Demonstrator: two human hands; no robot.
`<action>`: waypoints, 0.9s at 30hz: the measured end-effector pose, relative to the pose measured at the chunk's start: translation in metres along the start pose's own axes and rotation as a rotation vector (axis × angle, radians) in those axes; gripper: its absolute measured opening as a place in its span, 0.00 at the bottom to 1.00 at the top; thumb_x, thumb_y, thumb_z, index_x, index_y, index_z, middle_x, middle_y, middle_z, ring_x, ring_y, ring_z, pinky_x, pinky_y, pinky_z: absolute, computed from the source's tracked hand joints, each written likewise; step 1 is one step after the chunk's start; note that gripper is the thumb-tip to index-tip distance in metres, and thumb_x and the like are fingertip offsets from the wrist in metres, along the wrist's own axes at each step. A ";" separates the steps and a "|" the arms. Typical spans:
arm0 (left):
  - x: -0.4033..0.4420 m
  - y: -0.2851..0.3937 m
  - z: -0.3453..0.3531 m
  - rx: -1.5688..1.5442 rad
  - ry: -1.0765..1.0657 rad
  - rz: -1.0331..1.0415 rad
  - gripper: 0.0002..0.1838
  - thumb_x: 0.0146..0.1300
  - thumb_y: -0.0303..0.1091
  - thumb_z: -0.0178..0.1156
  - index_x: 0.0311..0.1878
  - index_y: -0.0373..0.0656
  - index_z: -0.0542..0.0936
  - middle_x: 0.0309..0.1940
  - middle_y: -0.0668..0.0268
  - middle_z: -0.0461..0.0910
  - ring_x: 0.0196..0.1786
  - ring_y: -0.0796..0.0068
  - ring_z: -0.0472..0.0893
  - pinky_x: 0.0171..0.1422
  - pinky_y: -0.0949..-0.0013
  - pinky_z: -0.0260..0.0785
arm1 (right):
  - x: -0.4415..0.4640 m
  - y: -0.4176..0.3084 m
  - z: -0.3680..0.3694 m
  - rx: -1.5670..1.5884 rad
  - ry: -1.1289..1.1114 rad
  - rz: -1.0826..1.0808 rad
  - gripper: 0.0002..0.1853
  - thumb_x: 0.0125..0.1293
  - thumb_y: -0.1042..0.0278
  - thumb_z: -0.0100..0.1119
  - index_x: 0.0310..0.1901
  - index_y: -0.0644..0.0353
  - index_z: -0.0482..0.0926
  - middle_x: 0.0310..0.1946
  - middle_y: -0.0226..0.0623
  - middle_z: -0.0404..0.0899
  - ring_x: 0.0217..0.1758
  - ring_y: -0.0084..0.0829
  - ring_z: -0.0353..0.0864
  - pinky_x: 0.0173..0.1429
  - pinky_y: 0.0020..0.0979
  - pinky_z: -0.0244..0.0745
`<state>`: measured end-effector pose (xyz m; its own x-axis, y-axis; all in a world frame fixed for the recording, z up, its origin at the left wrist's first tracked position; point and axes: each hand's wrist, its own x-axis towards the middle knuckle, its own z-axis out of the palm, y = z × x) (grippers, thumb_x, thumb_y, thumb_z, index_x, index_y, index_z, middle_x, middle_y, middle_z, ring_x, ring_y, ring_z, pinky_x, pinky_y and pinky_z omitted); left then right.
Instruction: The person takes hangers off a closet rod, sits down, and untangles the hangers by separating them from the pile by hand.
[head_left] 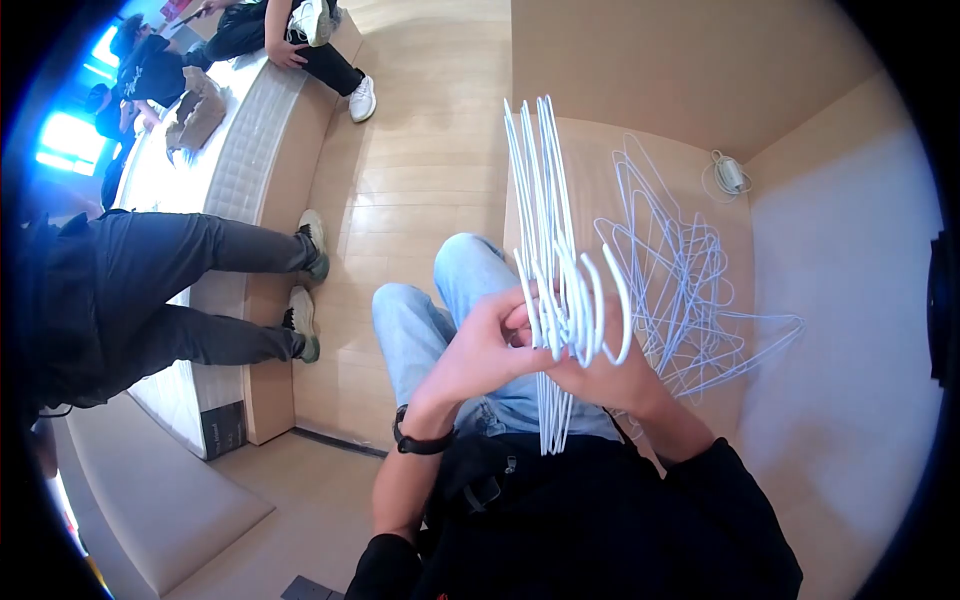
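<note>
A bundle of white wire hangers is held upright in front of my body, its curved hooks facing me. My left hand is closed around the bundle's left side, with fingers partly hidden behind the hooks. From the right, my right hand grips the same bundle below the hooks; most of its fingers are covered by the wires. To the right, a tangled heap of more white wire hangers lies on a light wooden surface.
A white coiled cable with a plug-like block lies in the back corner. Panels enclose the right side. At left, a person in dark trousers stands against a mattress bed. Other people sit farther back beside a brown paper bag.
</note>
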<state>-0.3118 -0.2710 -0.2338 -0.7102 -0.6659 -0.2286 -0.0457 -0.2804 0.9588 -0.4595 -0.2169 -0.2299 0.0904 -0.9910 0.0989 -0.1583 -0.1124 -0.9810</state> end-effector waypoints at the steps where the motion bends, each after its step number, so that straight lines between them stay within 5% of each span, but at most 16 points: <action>1: 0.006 -0.001 0.004 0.000 -0.002 0.002 0.24 0.49 0.26 0.69 0.51 0.34 0.75 0.34 0.70 0.81 0.35 0.90 0.74 0.39 0.83 0.64 | 0.004 -0.013 -0.001 -0.072 0.041 -0.105 0.12 0.52 0.74 0.60 0.40 0.65 0.79 0.31 0.46 0.81 0.35 0.42 0.82 0.41 0.33 0.76; 3: 0.018 -0.004 0.013 -0.305 -0.032 0.204 0.32 0.48 0.26 0.71 0.57 0.32 0.71 0.44 0.60 0.82 0.46 0.80 0.79 0.48 0.78 0.71 | 0.005 0.003 0.005 -0.030 -0.003 -0.119 0.12 0.52 0.74 0.61 0.40 0.65 0.79 0.29 0.45 0.81 0.34 0.42 0.82 0.39 0.33 0.76; 6: 0.027 -0.019 0.008 -0.402 -0.092 0.159 0.37 0.47 0.26 0.72 0.62 0.33 0.67 0.51 0.53 0.79 0.54 0.69 0.78 0.56 0.70 0.72 | -0.001 0.015 0.006 -0.154 -0.054 0.051 0.16 0.48 0.75 0.64 0.41 0.68 0.78 0.32 0.42 0.81 0.38 0.36 0.82 0.46 0.32 0.75; 8: 0.027 -0.030 0.007 -0.447 -0.069 0.110 0.35 0.49 0.24 0.71 0.61 0.34 0.68 0.49 0.54 0.80 0.52 0.69 0.79 0.53 0.68 0.74 | -0.002 0.029 0.011 -0.171 -0.005 -0.065 0.13 0.50 0.77 0.62 0.40 0.67 0.78 0.32 0.41 0.82 0.36 0.33 0.82 0.41 0.31 0.77; 10: 0.024 -0.036 0.000 -0.437 0.015 -0.051 0.30 0.52 0.25 0.69 0.59 0.35 0.69 0.47 0.54 0.80 0.50 0.70 0.80 0.52 0.68 0.74 | -0.008 0.048 0.017 0.138 -0.193 0.310 0.11 0.56 0.80 0.59 0.41 0.67 0.76 0.32 0.41 0.82 0.35 0.28 0.83 0.37 0.27 0.78; 14: 0.027 -0.069 -0.012 -0.807 0.194 -0.094 0.22 0.62 0.28 0.60 0.59 0.38 0.69 0.40 0.59 0.81 0.43 0.67 0.81 0.48 0.69 0.75 | -0.035 0.062 0.051 0.625 -0.053 0.392 0.20 0.62 0.76 0.58 0.55 0.65 0.65 0.34 0.39 0.78 0.33 0.26 0.82 0.37 0.27 0.80; 18: 0.033 -0.104 -0.016 -0.942 0.257 -0.124 0.16 0.65 0.32 0.57 0.54 0.41 0.71 0.38 0.60 0.82 0.38 0.64 0.82 0.48 0.60 0.76 | -0.043 0.079 0.058 0.498 -0.031 0.392 0.26 0.63 0.73 0.57 0.61 0.62 0.61 0.29 0.37 0.80 0.27 0.26 0.82 0.34 0.28 0.78; 19: 0.030 -0.104 -0.012 -0.975 0.229 -0.137 0.09 0.66 0.34 0.56 0.46 0.41 0.74 0.36 0.58 0.82 0.35 0.64 0.83 0.40 0.66 0.77 | -0.044 0.079 0.054 0.398 -0.039 0.368 0.24 0.63 0.70 0.57 0.59 0.62 0.63 0.29 0.36 0.80 0.26 0.27 0.82 0.35 0.29 0.78; 26: 0.035 -0.106 -0.022 -0.833 0.218 -0.187 0.16 0.71 0.44 0.48 0.33 0.42 0.74 0.25 0.59 0.81 0.27 0.68 0.81 0.37 0.65 0.75 | -0.064 0.110 0.013 0.144 -0.124 0.409 0.13 0.64 0.64 0.57 0.45 0.64 0.77 0.31 0.36 0.81 0.34 0.24 0.81 0.40 0.28 0.74; 27: 0.037 -0.106 -0.022 -0.884 0.278 -0.194 0.16 0.71 0.45 0.48 0.31 0.44 0.74 0.22 0.61 0.80 0.23 0.70 0.78 0.34 0.66 0.73 | -0.069 0.115 0.002 0.134 0.069 0.427 0.11 0.64 0.66 0.57 0.42 0.64 0.78 0.31 0.34 0.81 0.35 0.23 0.80 0.41 0.26 0.73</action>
<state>-0.3177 -0.2811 -0.3478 -0.5483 -0.6612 -0.5120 0.4843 -0.7502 0.4502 -0.4816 -0.1612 -0.3496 -0.0216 -0.9496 -0.3126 -0.0380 0.3133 -0.9489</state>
